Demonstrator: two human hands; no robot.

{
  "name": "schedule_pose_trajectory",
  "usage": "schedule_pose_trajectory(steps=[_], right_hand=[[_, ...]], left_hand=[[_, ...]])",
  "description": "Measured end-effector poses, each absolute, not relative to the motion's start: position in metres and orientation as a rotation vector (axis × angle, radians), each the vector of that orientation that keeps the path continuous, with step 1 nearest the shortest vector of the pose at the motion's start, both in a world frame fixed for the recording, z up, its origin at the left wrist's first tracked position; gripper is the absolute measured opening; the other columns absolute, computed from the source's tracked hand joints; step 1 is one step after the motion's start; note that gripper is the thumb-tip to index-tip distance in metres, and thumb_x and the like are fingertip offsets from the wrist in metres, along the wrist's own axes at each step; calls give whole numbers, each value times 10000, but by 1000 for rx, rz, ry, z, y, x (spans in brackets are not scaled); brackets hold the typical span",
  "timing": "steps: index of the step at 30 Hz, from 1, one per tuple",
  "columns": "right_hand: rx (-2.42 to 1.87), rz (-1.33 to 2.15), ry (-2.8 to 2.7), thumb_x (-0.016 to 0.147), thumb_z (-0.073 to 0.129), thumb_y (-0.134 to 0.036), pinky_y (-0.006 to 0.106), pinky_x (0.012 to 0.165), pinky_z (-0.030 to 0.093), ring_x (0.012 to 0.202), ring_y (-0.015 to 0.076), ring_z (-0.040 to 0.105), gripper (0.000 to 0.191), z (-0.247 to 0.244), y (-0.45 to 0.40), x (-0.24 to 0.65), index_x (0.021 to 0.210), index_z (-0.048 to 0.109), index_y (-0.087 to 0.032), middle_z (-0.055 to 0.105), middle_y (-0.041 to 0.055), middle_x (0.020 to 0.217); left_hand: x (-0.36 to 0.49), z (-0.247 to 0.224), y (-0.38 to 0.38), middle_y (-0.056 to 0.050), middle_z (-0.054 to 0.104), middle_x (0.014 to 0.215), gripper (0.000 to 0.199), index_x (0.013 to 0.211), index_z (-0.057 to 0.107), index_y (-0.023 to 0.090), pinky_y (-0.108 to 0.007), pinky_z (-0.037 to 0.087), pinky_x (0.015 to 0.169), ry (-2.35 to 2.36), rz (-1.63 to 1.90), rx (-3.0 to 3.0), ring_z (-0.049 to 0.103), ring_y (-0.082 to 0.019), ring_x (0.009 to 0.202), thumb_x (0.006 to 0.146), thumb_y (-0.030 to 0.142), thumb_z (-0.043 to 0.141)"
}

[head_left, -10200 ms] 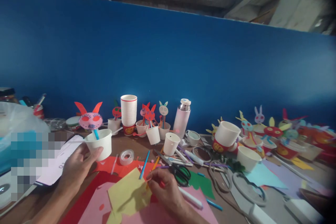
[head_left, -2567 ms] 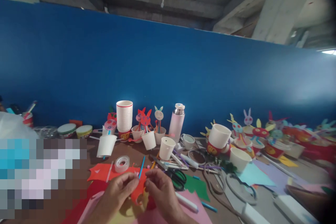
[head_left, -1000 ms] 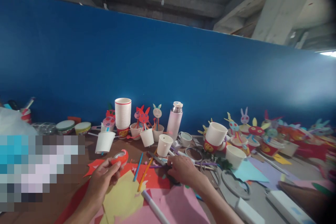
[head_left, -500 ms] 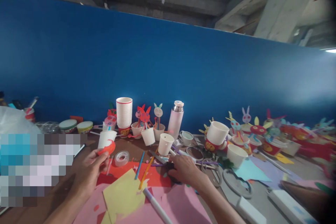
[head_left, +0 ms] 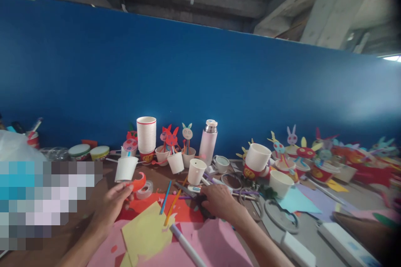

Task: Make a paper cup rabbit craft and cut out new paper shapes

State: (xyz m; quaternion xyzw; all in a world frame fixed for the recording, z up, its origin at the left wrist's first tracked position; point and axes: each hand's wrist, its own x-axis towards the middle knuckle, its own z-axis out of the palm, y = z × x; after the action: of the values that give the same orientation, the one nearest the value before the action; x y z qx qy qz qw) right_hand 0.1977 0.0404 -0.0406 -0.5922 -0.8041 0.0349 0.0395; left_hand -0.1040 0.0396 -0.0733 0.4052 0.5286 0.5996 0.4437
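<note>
My left hand (head_left: 117,200) pinches a curved orange-red paper cutout (head_left: 138,182) between thumb and fingers, in front of a white paper cup (head_left: 126,169). My right hand (head_left: 221,200) reaches low over the table, its fingers a little apart. Scissors with a grey blade (head_left: 187,188) and dark handles lie beside and partly beneath it. A small white and blue object (head_left: 194,189) lies just left of its fingertips; its kind is unclear. Below both hands are red paper (head_left: 188,209), yellow paper (head_left: 147,229) and pink paper (head_left: 216,242).
A tape roll (head_left: 144,190), a blue stick (head_left: 165,197) and a marker (head_left: 188,246) lie close by. Behind stand stacked paper cups (head_left: 146,135), a pink thermos (head_left: 208,142) and cups with paper rabbits (head_left: 171,139). Grey rings (head_left: 282,216) and a white box (head_left: 347,244) are at right.
My left hand has turned the orange-red cutout, so its curved tip now points up and right over the tape roll. My right hand has shifted only slightly near the scissors.
</note>
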Motion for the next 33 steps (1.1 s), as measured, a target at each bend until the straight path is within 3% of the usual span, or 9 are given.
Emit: schedule_pose_trajectory(steps=[3, 6, 8, 11, 19, 26, 29, 31, 33], right_hand=[[-1732, 112, -2410, 762, 514, -205, 308, 706, 424, 871, 263, 648, 217, -34, 36, 190, 909, 673, -194, 711, 100, 887], [-1568, 143, -2383, 872, 428, -226, 224, 763, 405, 916, 157, 627, 242, -31, 26, 172, 991, 638, -247, 690, 23, 984], [-1347, 250, -2308, 883, 437, -217, 182, 733, 406, 861, 121, 628, 227, -35, 19, 159, 974, 642, -250, 692, -6, 943], [-1173, 368, -2172, 826, 526, -193, 197, 675, 426, 758, 138, 629, 187, -48, 12, 142, 965, 645, -232, 689, 3, 849], [-1011, 397, -2182, 715, 671, -193, 247, 813, 418, 953, 187, 595, 269, -55, 7, 137, 978, 647, -245, 642, 33, 1048], [-969, 348, -2214, 666, 709, -144, 271, 772, 365, 781, 163, 640, 208, -62, 9, 133, 845, 667, -243, 716, -30, 811], [-921, 290, -2197, 688, 702, -159, 269, 770, 355, 752, 151, 641, 150, -66, 9, 132, 816, 669, -230, 717, -28, 783], [-886, 279, -2226, 717, 682, -176, 251, 736, 367, 692, 135, 637, 62, -71, 9, 130, 762, 667, -216, 711, -29, 731], [-833, 291, -2291, 754, 655, -207, 228, 680, 382, 640, 124, 629, 35, -77, 7, 128, 720, 661, -204, 703, -26, 685]], left_hand=[[-96, -69, 34, 67, 535, 407, 306, 789, 639, 146, -171, 325, 365, 1316, 1411, 1034, 448, -88, 364, 584, 358, 720], [-82, -69, 26, 94, 462, 369, 344, 832, 640, 136, -168, 242, 349, 1295, 1306, 1066, 366, -69, 323, 585, 362, 717], [-72, -72, 20, 88, 471, 411, 342, 837, 639, 129, -178, 250, 375, 1262, 1205, 1146, 390, -74, 359, 590, 352, 717], [-59, -78, 14, 76, 492, 483, 314, 857, 642, 138, -186, 267, 399, 1198, 1077, 1280, 421, -79, 411, 639, 359, 688], [-56, -74, 10, 72, 509, 436, 343, 825, 622, 137, -165, 278, 375, 1095, 953, 1131, 403, -53, 356, 618, 395, 712], [-63, -70, 12, 75, 500, 415, 401, 877, 632, 135, -164, 316, 375, 1097, 879, 1200, 424, -63, 348, 640, 453, 687], [-75, -66, 22, 0, 647, 604, 471, 988, 627, 157, -206, 412, 415, 1303, 927, 1443, 580, -143, 500, 698, 526, 585], [-87, -63, 32, -63, 709, 864, 439, 984, 636, 166, -253, 508, 606, 1544, 1024, 1712, 659, -203, 747, 740, 515, 526], [-98, -62, 41, -80, 708, 931, 383, 999, 629, 182, -302, 513, 725, 1670, 1011, 1930, 656, -233, 853, 770, 459, 496]])
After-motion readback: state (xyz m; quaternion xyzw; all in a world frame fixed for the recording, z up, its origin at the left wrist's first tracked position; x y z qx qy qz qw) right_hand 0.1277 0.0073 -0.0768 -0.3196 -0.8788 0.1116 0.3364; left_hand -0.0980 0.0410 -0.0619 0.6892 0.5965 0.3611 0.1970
